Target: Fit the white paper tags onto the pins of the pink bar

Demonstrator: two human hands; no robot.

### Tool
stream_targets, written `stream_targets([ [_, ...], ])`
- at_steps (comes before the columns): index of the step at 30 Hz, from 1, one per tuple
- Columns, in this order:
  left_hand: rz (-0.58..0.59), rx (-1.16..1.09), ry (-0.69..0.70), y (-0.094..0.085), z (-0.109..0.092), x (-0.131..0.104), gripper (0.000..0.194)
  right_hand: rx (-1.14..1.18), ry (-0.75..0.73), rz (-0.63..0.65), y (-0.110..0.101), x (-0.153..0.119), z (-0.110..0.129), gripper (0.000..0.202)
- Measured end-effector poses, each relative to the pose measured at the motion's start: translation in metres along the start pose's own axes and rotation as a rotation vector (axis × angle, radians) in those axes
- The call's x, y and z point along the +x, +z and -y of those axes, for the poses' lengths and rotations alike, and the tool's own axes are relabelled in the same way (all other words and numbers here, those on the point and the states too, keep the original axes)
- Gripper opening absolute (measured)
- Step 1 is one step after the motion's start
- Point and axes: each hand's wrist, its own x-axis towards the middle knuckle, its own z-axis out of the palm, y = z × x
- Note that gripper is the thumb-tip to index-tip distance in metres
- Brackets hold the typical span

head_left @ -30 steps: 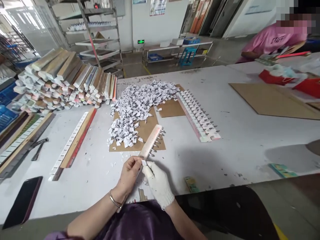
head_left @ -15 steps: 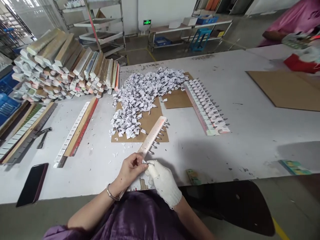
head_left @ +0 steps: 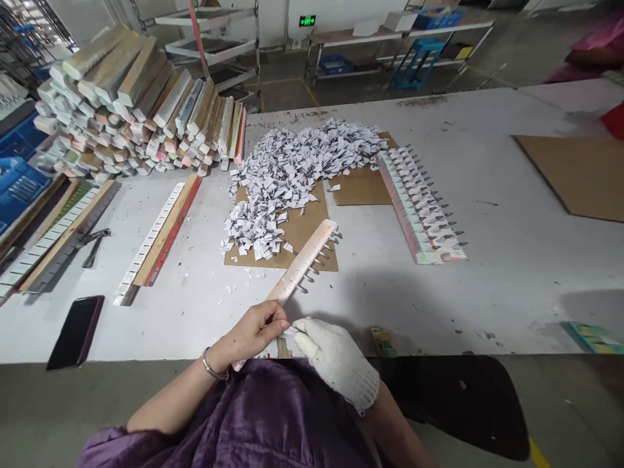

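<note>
My left hand [head_left: 260,328], bare with a metal bracelet at the wrist, is closed in a pinch above the lower end of a slotted wooden strip [head_left: 307,257]. Small dark metal pieces stick out along the strip's right edge. At my left fingertips is a small thin dark piece [head_left: 292,327]. My right hand [head_left: 336,357], in a white knitted glove, pinches at this same piece from the right. A bit of white shows just under the fingertips, partly hidden. Beyond the strip, a heap of small white paper-like pieces [head_left: 292,162] covers much of a cardboard sheet [head_left: 312,227].
Right of the heap lies a block of strips [head_left: 419,208] lined with dark-tipped pieces. At left are slotted strips [head_left: 160,234], pliers [head_left: 92,246], a phone [head_left: 75,333] and stacked wooden bars [head_left: 136,110]. Another person [head_left: 595,52] is at the far right.
My gloved right hand has shifted slightly right and down, with its fingertips still at the left ones. The view has shifted, so the table things appear displaced.
</note>
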Motion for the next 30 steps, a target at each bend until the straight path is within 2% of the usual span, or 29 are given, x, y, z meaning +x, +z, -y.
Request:
stream_targets([
  [2, 0.043, -0.043, -0.007, -0.001, 0.000, -0.001, 0.039, -0.015, -0.033, 0.005, -0.004, -0.001, 0.004, 0.023],
  [6, 0.200, -0.360, -0.072, 0.001, 0.003, -0.004, 0.041, -0.020, -0.087, 0.055, -0.009, -0.003, 0.009, 0.025],
  [8, 0.104, -0.385, -0.014, 0.003, 0.004, -0.004, 0.038, -0.051, -0.120, 0.029, -0.008, -0.003, 0.008, 0.031],
  [11, -0.134, -0.116, 0.245, 0.008, -0.001, -0.005, 0.022, -0.153, -0.151, -0.075, -0.002, -0.003, 0.004, 0.030],
  [13, -0.210, 0.103, 0.418, 0.012, -0.004, -0.006, 0.016, -0.214, -0.149, -0.122, 0.003, -0.003, 0.000, 0.025],
  [16, -0.309, 0.250, 0.542, 0.018, -0.003, -0.006, 0.015, -0.270, -0.134, -0.148, 0.008, -0.005, -0.002, 0.023],
  [19, -0.363, 0.298, 0.568, 0.023, 0.001, -0.007, 0.013, -0.289, -0.110, -0.141, 0.011, -0.008, -0.003, 0.026],
  [25, -0.241, 0.370, 0.487, 0.025, 0.005, -0.012, 0.018, -0.287, -0.093, -0.101, 0.014, -0.015, -0.007, 0.025],
  [30, -0.199, 0.430, 0.443, 0.027, 0.005, -0.018, 0.024, -0.292, -0.107, -0.108, 0.005, -0.019, -0.003, 0.032],
])
